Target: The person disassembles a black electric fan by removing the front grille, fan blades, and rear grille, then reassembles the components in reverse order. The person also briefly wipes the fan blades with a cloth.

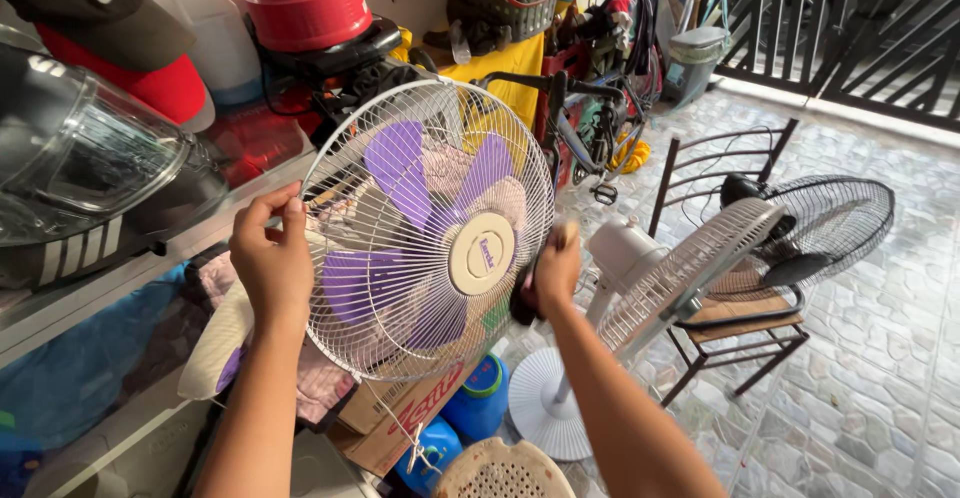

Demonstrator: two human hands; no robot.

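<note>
- Head view: left hand (272, 263) pinches the white fan guard (428, 228) at its rim, steadying it.
- Right hand (553, 273) grips the opposite rim, keeping the purple blades (400, 173) facing up.

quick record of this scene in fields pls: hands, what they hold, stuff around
left hand: grips the left rim of the white wire fan guard
right hand: on the guard's right rim, holding a dark object I cannot identify
fan: purple blades behind guard, cream centre cap
right of it: white stand fan, black fan on a metal chair
left: helmet on shelf
floor: stone paving
</note>
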